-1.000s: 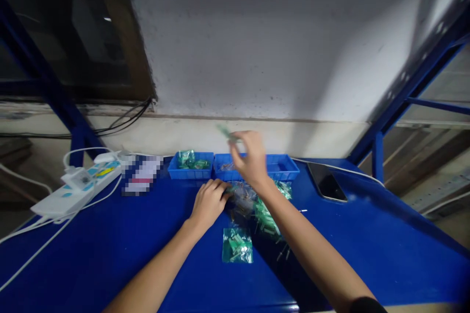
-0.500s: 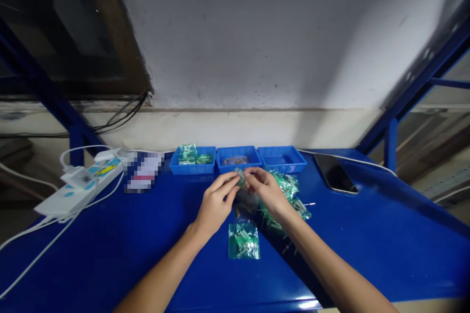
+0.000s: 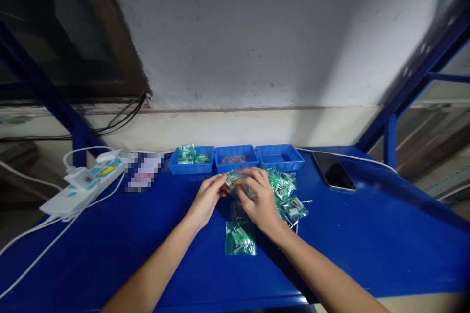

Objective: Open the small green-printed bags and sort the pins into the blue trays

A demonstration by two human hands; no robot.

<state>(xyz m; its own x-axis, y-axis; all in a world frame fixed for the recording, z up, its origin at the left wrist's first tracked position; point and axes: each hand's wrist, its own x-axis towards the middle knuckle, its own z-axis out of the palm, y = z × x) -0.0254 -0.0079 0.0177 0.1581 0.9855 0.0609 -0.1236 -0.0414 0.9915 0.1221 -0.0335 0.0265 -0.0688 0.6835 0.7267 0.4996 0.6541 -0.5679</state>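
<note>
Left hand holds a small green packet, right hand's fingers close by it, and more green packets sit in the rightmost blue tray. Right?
Wrong tray: the head view shows those green packets in the leftmost blue tray. Left hand, small green packet and right hand: as you said.

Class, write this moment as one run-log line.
left grip: holds small green packet | right grip: at same packet | nearer: green bag of pieces on blue table | behind: three blue trays

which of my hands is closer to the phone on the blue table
Right. Your right hand is left of the phone, with the pile of green packets between them; your left hand is farther left, beyond the right hand.
</note>
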